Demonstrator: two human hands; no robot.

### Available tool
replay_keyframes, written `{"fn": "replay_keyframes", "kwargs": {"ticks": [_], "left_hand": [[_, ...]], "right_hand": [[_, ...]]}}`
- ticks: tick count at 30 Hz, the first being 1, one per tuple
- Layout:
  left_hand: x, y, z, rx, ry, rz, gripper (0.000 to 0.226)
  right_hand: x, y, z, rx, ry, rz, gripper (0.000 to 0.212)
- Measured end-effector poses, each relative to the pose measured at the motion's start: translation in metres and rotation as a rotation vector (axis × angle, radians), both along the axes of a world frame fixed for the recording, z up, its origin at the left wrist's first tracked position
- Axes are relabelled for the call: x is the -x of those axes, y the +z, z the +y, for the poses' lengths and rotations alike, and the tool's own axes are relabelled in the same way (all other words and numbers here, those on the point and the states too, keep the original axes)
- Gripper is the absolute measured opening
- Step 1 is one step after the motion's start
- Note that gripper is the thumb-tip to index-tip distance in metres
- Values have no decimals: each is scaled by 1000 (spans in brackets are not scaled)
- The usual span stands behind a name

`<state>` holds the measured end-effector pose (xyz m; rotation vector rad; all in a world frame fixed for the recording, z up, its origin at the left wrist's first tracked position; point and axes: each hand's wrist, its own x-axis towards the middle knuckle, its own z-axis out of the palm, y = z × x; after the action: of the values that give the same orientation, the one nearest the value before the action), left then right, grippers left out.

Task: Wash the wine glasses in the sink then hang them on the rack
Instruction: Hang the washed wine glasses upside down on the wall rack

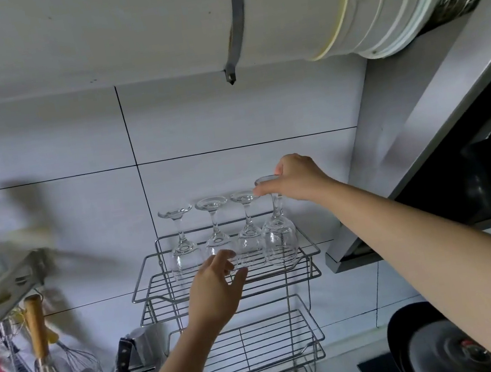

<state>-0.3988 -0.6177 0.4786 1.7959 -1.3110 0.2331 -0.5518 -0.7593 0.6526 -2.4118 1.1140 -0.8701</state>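
Four wine glasses stand upside down in a row on the top tier of a wire rack (271,273) against the tiled wall (227,118), feet up and bowls down. The leftmost glass (184,253), the second glass (214,223) and the third glass (249,236) stand free on the shelf wires. The right hand (299,179) reaches in from the right and pinches the foot of the fourth glass (280,241), thumb and fingers closed on its edge. That glass's bowl sits just beside the third, its rim down at the shelf; whether it bears on the wires cannot be told. The left hand (216,287) is raised in front of the top tier, fingers apart and loosely bent, holding nothing, its fingertips near the second glass's bowl. The rack's lower tiers show bare wire. A knife block (127,362), a whisk (78,357) and a wooden-handled brush (36,328) are at the lower left. A black pan (440,344) lies at the lower right beneath a range hood (457,152), and a white duct (273,4) runs overhead.
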Motion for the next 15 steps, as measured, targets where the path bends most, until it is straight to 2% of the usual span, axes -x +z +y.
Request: {"fn": "replay_keyframes", "kwargs": {"ticks": [4,7,15], "left_hand": [[0,-3,0,7,10,-3,32],[1,-5,-1,6,15,-9,33],[1,-5,1,28,7,-30,32]], "right_hand": [[-1,-12,-2,-33,-21,-5,52],[0,-19,-3,-94,-9,-30,77],[-8,-34,1,-74,8,-57,81]]}}
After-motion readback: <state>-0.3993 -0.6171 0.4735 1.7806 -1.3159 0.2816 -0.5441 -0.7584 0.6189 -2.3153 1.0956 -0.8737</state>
